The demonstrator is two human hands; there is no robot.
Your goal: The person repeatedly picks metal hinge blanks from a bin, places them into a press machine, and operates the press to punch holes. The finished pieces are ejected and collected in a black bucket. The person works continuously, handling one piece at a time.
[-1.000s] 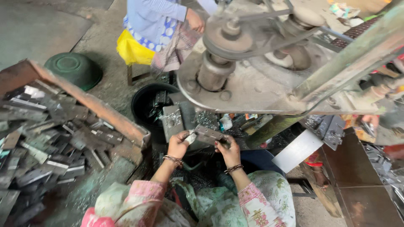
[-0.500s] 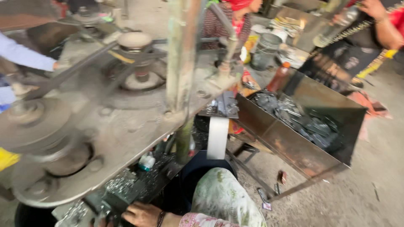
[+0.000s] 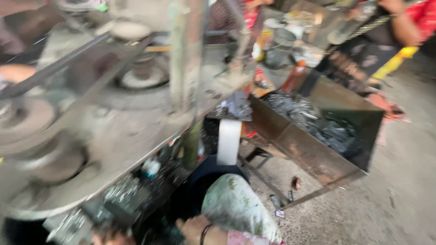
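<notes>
Right hand [image 3: 196,228] sits at the bottom edge, dark bangle on the wrist, fingers cut off by the frame and blurred; can't tell how far they're curled or whether anything is in them. Left hand [image 3: 105,237] is only a smeared sliver at the bottom edge, mostly out of frame; its hold can't be told either. Just above the left hand, a heap of small shiny grey metal pieces [image 3: 119,199] lies on a dark low ledge, heavily motion-blurred, individual shapes unreadable. Beside the right hand, a knee in pale green-stained cloth [image 3: 236,204] fills the lower centre, with a dark round tub [image 3: 213,170] partly hidden behind it. A white upright strip [image 3: 228,141] stands above the tub, top end tucked under the machine edge. The big grey round metal machine plate [image 3: 113,131] covers the left half, with belt pulleys [image 3: 27,119] blurred and a green-grey vertical post [image 3: 184,54] rising through it. To the right, a rusty brown open metal bin [image 3: 313,154] holds dark metal scrap [image 3: 327,127]; its far corner is dark. Small bits lie on the concrete floor [image 3: 399,190] near the bin's leg. Top right, another person's arm in a red sleeve [image 3: 408,22] is cut off by the frame.
</notes>
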